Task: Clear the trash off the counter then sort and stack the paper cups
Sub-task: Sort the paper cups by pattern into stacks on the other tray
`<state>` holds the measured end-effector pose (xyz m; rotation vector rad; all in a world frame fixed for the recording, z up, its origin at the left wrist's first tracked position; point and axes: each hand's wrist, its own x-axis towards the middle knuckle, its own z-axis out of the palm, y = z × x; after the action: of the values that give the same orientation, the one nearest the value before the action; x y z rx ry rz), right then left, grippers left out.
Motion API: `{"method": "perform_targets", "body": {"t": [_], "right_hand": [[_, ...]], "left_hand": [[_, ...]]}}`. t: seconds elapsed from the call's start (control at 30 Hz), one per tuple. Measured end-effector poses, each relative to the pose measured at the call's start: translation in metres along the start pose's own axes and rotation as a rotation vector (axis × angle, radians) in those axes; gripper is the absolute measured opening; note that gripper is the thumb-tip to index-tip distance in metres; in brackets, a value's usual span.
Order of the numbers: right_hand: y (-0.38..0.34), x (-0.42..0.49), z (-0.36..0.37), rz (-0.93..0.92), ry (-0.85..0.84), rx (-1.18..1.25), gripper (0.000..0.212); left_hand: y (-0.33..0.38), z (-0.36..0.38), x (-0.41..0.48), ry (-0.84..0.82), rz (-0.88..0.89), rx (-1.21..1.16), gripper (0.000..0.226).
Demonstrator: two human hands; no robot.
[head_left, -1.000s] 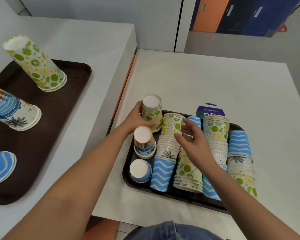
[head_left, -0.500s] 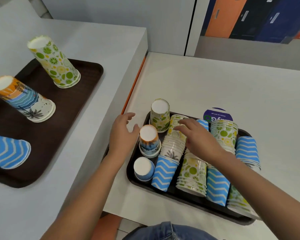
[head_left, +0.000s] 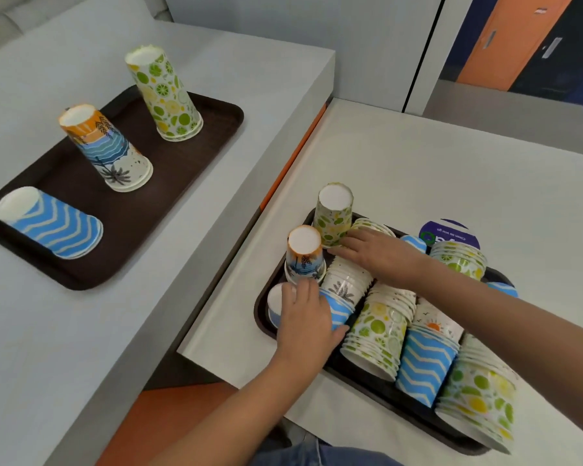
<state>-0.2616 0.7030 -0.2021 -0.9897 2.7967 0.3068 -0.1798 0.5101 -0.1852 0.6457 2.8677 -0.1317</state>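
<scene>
A dark tray [head_left: 260, 316] on the near white table holds mixed paper cup stacks lying on their sides, in lime, blue zigzag and sunset palm prints. Two upturned cups stand at its left end, a lime cup [head_left: 334, 220] and a sunset cup [head_left: 304, 255]. My left hand [head_left: 308, 319] lies over the blue zigzag stack [head_left: 341, 311], thumb curled round it, and half hides a short blue cup [head_left: 275, 302]. My right hand [head_left: 382, 253] is flat, its fingers spread, with the fingertips at the lime cup's rim.
On the grey counter to the left a second brown tray [head_left: 182, 169] carries three sorted upturned stacks: lime [head_left: 164, 95], sunset palm [head_left: 106, 151] and blue zigzag [head_left: 53, 227]. A round purple label [head_left: 450, 232] shows behind the near tray.
My left hand has come from beside the tray down onto the blue cups. The right hand has slid left to the standing lime cup. The view has shifted to the left.
</scene>
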Motion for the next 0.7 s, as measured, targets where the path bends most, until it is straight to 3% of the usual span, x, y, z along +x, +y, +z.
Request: {"method": "perform_targets", "body": {"t": [0.17, 0.37, 0.53, 0.7], "right_hand": [[0.007, 0.006, 0.006, -0.09, -0.075, -0.044, 0.084], [0.017, 0.0, 0.006, -0.102, -0.006, 0.029, 0.08], [0.023, -0.023, -0.01, -0.065, 0.196, 0.284, 0.08], [0.012, -0.042, -0.037, 0.003, 0.331, 0.42, 0.096]], "left_hand": [[0.011, 0.011, 0.012, -0.143, -0.072, 0.17, 0.08], [0.013, 0.0, 0.01, -0.048, -0.157, 0.102, 0.068], [-0.009, -0.033, -0.005, 0.172, -0.185, -0.191, 0.058], [-0.044, -0.066, -0.02, 0.293, -0.178, -0.785, 0.068]]}}
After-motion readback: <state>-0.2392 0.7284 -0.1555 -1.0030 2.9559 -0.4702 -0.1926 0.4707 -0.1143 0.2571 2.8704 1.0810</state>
